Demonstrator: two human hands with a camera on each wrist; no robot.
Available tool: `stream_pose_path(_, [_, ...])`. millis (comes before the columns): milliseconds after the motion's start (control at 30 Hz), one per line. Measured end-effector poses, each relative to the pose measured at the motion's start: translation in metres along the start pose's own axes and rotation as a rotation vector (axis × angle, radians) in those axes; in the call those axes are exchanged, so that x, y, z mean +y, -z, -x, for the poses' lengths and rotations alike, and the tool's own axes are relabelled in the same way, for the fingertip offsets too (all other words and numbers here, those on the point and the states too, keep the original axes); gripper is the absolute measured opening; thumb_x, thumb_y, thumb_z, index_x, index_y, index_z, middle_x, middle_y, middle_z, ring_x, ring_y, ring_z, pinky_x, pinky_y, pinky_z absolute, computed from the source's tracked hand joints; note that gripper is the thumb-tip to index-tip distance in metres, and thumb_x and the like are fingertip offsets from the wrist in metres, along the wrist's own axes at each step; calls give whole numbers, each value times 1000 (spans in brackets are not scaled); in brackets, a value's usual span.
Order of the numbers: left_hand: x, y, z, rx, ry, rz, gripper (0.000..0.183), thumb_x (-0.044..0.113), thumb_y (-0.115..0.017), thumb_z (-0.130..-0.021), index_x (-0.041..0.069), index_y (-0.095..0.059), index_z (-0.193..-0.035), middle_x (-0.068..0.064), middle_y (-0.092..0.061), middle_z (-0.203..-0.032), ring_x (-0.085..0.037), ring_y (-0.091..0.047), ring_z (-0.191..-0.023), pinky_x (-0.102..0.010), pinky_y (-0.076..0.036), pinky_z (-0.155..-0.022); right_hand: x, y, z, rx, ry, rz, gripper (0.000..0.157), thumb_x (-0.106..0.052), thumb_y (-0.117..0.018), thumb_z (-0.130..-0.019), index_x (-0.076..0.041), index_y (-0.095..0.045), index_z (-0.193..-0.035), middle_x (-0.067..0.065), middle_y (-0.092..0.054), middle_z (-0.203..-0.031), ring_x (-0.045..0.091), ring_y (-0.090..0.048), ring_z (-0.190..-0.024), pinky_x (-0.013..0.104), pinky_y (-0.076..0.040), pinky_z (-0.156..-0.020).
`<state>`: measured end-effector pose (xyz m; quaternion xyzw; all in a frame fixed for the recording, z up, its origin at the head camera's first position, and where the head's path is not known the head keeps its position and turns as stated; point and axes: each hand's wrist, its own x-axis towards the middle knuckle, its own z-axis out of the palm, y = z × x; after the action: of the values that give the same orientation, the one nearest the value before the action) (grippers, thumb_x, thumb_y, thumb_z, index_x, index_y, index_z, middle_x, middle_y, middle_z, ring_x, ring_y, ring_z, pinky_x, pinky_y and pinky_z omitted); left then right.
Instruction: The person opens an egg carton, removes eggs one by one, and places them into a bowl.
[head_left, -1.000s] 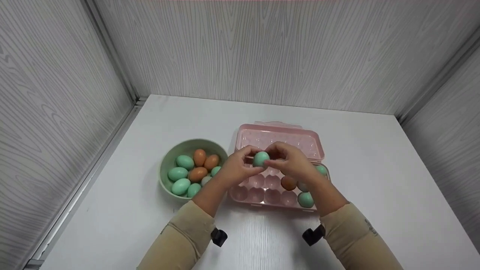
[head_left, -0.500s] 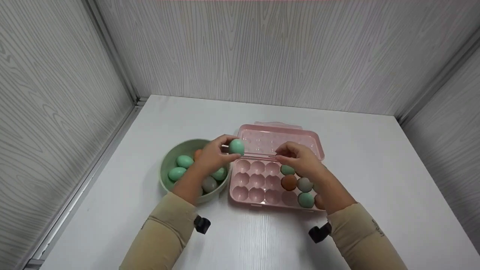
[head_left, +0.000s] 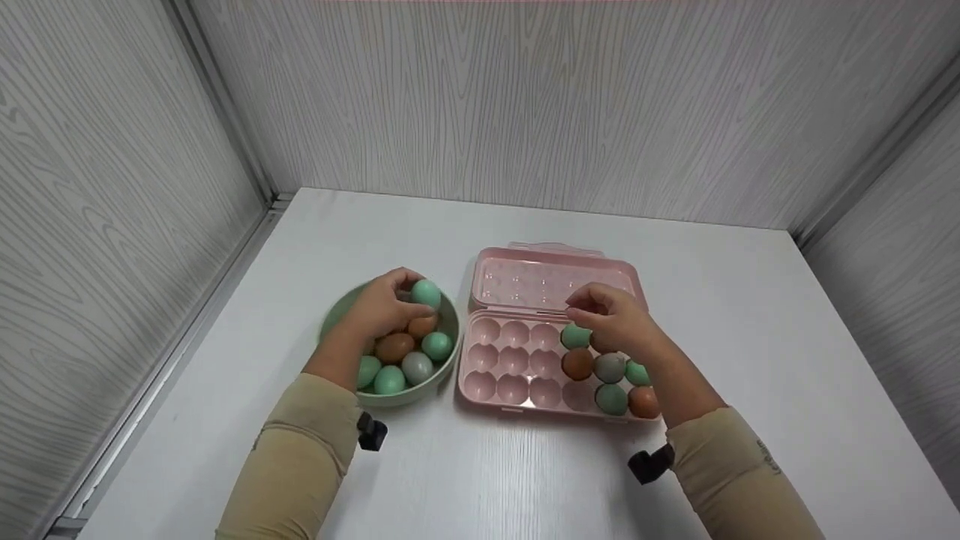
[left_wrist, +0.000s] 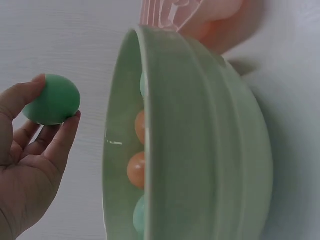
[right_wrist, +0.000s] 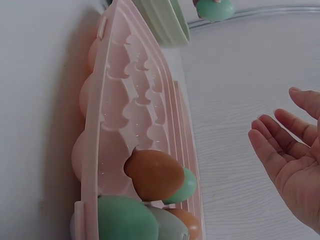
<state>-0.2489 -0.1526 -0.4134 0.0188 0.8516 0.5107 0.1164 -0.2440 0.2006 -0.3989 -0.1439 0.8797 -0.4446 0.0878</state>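
Observation:
Thumb and fingers of my left hand (head_left: 381, 306) pinch a green egg (head_left: 426, 295) above the bowl. The left wrist view shows the same egg (left_wrist: 54, 100) held clear of the rim. Brown, green and grey eggs lie in the pale green bowl (head_left: 450, 367), partly hidden by that hand. My right hand (head_left: 616, 319) hovers over the back right of the pink egg carton (head_left: 517, 409), fingers relaxed and nothing in them. In the right wrist view this hand (right_wrist: 295, 155) is beside the carton. Several eggs, including a brown egg (head_left: 577, 364), fill cups on the carton's right side.
The carton's lid (head_left: 525, 281) lies folded back behind its cups. Bowl and carton stand close together on the white table (head_left: 750, 337). Wood-grain panels (head_left: 495, 105) rise behind and at both sides.
My left hand has carried the green egg leftward from between both hands to over the bowl. The right hand has let go of the egg and shifted slightly right.

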Motion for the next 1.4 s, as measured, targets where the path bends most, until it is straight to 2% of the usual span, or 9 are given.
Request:
stream_pose_path(133, [-9, 4, -1, -19, 47, -24, 41, 23, -71, -80, 17, -53, -116, -5, -53, -117, -23, -48, -109, -40, -40, -93, 2, 1, 1, 7, 0, -9, 20, -27, -63, -86, -16, -61, -103, 4, -60, -94, 22, -53, -84, 32, -48, -74])
stream_pose_path(333, [-19, 1, 0, -32, 50, -84, 41, 19, -71, -79, 12, -52, -114, -9, -51, -121, -27, -47, -112, -42, -39, -94, 3, 4, 1, 1, 25, -34, 20, -23, -62, -88, -11, -61, -103, 6, -59, -95, 22, -52, -85, 30, -47, -75])
stream_pose_path(600, [-29, -6, -2, -50, 50, -139, 37, 12, -70, -79, 9, -52, -112, -11, -51, -119, -27, -47, -110, -41, -41, -92, -23, 8, 16, -11, 54, -29, 21, -18, -59, -89, -4, -60, -105, 10, -59, -97, 23, -52, -87, 26, -46, -75])
stream_pose_path(767, [-33, -8, -3, -41, 71, -191, 37, 15, -70, -80, 11, -53, -113, -10, -52, -120, -26, -47, -109, -41, -40, -93, -25, 8, 18, -8, 43, -35, 20, -17, -59, -89, -4, -60, -104, 11, -59, -96, 25, -53, -87, 27, -47, -76])
stream_pose_path(1000, [-32, -8, -3, -40, 98, -178, 36, 15, -69, -81, 12, -54, -113, -9, -51, -122, -25, -46, -112, -42, -38, -95, -24, 9, 18, -6, 40, -39, 20, -17, -60, -89, -4, -60, -104, 12, -59, -96, 26, -52, -87, 28, -46, -76])
stream_pose_path(1133, [-31, -8, -3, -39, 82, -185, 38, 14, -67, -82, 11, -53, -117, -10, -51, -124, -26, -46, -114, -43, -38, -96, -23, 9, 18, -13, 42, -45, 22, -18, -60, -89, -3, -60, -104, 13, -59, -96, 26, -52, -86, 27, -47, -75])
stream_pose_path(1233, [-31, -7, -4, -35, 62, -168, 40, 14, -66, -83, 10, -52, -120, -11, -51, -125, -27, -46, -116, -43, -38, -96, -9, 8, 13, -10, 43, -46, 23, -24, -61, -88, -7, -60, -104, 9, -59, -95, 24, -52, -85, 26, -47, -73])
stream_pose_path(1400, [-30, -4, -4, -36, 30, -137, 42, 15, -65, -84, 9, -50, -123, -10, -51, -125, -27, -46, -117, -41, -40, -95, -9, 9, 14, -15, 42, -74, 20, -19, -60, -89, -6, -60, -104, 12, -58, -94, 24, -51, -84, 27, -47, -71])
